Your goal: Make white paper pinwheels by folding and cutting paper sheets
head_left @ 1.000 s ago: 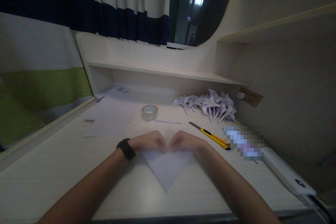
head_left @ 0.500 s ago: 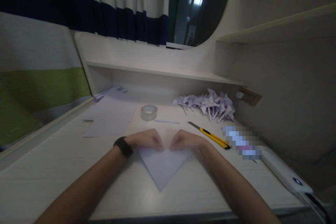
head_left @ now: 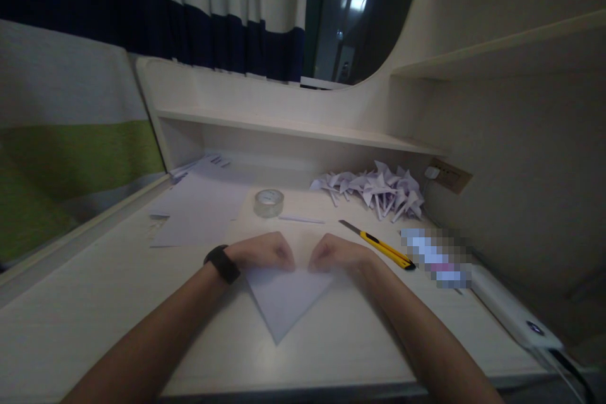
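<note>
A: Location of folded paper triangle?

B: On surface, approx. front ctr., w/ one corner pointing toward the person and far edge under both hands.

A: And L grip?

B: Curled, w/ knuckles up and fingers bent down onto L part of that far edge. Fingertips mostly hidden, so can't tell if clamped on paper or just pressing. On same wrist, black wristband.

A: R grip?

B: Approx. mirror pose, bent at wrist and curled down at R part of same edge. Bit blurry there, so again can't tell if clamped. Well short of touching L grip, w/ narrow gap between.

A: Stuff farther back?

B: Past the hands, roll of clear tape, w/ thin white paper stick just beside, on R. Nr R hand, yellow utility knife, w/ blade out and tip toward back. Beyond that, heap of white paper pinwheels nr back wall.

A: Far L?

B: White paper sheets, overlapping, toward back corner.

A: Far R?

B: Long white unit w/ cables, next to pixelated patch, too blocky to ID. On side wall, outlet w/ plug in.
</note>
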The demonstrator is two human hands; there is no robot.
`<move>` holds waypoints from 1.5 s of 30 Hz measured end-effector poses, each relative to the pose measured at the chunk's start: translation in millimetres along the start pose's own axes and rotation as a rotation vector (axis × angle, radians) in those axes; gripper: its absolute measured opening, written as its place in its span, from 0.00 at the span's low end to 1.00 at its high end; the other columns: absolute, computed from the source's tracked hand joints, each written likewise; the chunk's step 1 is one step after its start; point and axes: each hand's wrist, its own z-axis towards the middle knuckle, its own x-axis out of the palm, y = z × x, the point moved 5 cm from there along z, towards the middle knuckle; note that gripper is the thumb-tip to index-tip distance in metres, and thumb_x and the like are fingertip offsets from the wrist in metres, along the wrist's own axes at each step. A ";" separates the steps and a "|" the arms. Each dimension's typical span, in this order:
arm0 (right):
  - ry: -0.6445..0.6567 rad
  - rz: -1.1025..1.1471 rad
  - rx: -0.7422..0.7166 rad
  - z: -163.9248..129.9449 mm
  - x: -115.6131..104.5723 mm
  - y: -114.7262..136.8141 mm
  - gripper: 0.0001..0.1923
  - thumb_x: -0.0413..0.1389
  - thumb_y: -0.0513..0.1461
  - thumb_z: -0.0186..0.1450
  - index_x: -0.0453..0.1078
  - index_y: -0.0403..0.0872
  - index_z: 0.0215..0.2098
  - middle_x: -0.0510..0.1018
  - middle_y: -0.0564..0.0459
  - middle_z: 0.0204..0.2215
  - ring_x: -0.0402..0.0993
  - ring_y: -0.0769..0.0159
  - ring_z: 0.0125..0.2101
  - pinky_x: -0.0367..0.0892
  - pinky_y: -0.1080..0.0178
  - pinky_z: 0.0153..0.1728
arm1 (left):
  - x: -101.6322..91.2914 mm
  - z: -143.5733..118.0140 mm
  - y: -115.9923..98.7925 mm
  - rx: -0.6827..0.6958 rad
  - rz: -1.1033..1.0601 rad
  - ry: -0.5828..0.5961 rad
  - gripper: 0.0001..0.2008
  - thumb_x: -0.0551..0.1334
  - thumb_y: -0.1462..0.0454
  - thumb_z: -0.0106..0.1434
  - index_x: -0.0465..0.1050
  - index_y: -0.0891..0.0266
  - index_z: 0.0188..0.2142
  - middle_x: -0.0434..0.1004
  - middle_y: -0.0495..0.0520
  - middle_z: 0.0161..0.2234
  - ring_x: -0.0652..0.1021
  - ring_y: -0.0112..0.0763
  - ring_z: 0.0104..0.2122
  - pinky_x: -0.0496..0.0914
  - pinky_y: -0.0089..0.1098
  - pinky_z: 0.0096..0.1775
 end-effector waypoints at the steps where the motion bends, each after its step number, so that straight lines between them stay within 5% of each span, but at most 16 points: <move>1: -0.003 0.002 0.003 -0.6 -2.9 -2.2 0.12 0.65 0.41 0.48 0.79 0.40 0.27 0.75 0.56 0.18 0.64 0.74 0.20 0.60 0.69 0.24 | -2.1 -1.2 0.0 0.000 -0.006 -0.006 0.11 0.64 0.58 0.54 0.81 0.63 0.28 0.80 0.54 0.26 0.74 0.32 0.25 0.63 0.27 0.28; 14: 0.132 0.015 0.058 -26.4 -33.2 -12.1 0.10 0.62 0.40 0.51 0.79 0.41 0.27 0.81 0.49 0.23 0.75 0.68 0.24 0.63 0.70 0.24 | -19.9 -10.9 15.1 -0.046 -0.023 -0.034 0.11 0.64 0.59 0.54 0.77 0.65 0.23 0.76 0.50 0.21 0.68 0.26 0.21 0.60 0.26 0.26; 19: -0.223 -0.007 -0.044 -26.0 -49.8 -3.1 0.14 0.63 0.44 0.54 0.79 0.41 0.32 0.81 0.48 0.28 0.74 0.68 0.27 0.63 0.68 0.27 | -18.2 -6.3 18.1 -0.080 0.013 -0.088 0.13 0.63 0.57 0.56 0.78 0.66 0.27 0.77 0.52 0.24 0.70 0.28 0.24 0.61 0.27 0.28; 22: -0.243 -0.003 -0.125 -9.5 -30.2 2.8 0.19 0.62 0.47 0.55 0.77 0.43 0.41 0.81 0.50 0.32 0.72 0.67 0.29 0.64 0.66 0.31 | -11.1 -0.5 18.3 -0.037 0.012 -0.069 0.13 0.62 0.57 0.57 0.77 0.67 0.26 0.74 0.50 0.23 0.69 0.27 0.23 0.59 0.26 0.27; 26: -0.152 -0.155 -0.122 9.9 -4.5 -0.5 0.16 0.63 0.48 0.53 0.77 0.41 0.25 0.74 0.56 0.19 0.64 0.71 0.22 0.58 0.67 0.26 | -6.3 3.3 18.8 -0.001 0.004 -0.071 0.16 0.60 0.56 0.60 0.76 0.67 0.25 0.70 0.49 0.21 0.65 0.25 0.21 0.57 0.26 0.25; 34: -0.121 -0.165 -0.059 -2.6 -16.2 -4.3 0.17 0.64 0.48 0.53 0.78 0.39 0.26 0.73 0.55 0.19 0.64 0.71 0.22 0.59 0.67 0.28 | -12.1 -2.5 13.6 -0.060 -0.069 -0.070 0.15 0.63 0.55 0.56 0.77 0.67 0.26 0.71 0.49 0.21 0.67 0.26 0.22 0.59 0.26 0.26; 40: -0.034 -0.420 -0.161 -2.4 2.0 17.3 0.17 0.57 0.47 0.61 0.78 0.41 0.36 0.78 0.53 0.27 0.69 0.68 0.28 0.61 0.68 0.30 | -1.5 4.0 11.3 0.014 -0.051 -0.018 0.16 0.61 0.55 0.59 0.76 0.67 0.26 0.69 0.48 0.21 0.65 0.24 0.21 0.56 0.26 0.25; 45: -0.037 -0.397 -0.161 1.9 11.7 22.6 0.16 0.58 0.46 0.61 0.78 0.40 0.32 0.75 0.55 0.23 0.66 0.70 0.25 0.59 0.68 0.28 | 7.0 6.0 1.2 0.042 -0.043 0.013 0.19 0.60 0.52 0.60 0.74 0.66 0.22 0.62 0.46 0.18 0.60 0.22 0.20 0.52 0.26 0.22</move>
